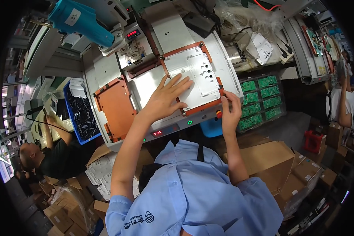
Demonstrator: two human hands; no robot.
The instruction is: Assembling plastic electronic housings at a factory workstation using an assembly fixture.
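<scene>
A white panel [185, 92] with several holes and dark studs lies in an orange-framed fixture [203, 107] on the machine's metal bed. My left hand [166, 98] rests on the panel's left part, fingers spread, holding nothing. At the fixture's front right corner, my right hand [231, 108] has its fingers bent, with thumb and forefinger close together. Whatever lies between those fingertips is too small to make out. A red push button [219, 114] sits just left of that hand. Left of the panel is a second orange fixture [115, 108] with no panel in it.
A teal machine head [82, 23] hangs over the far left. Beside the bed stand a blue bin [82, 137] of black parts and, at right, a tray of green circuit boards [262, 120]. Cardboard boxes [263, 157] flank me. Another person [55, 153] works at left.
</scene>
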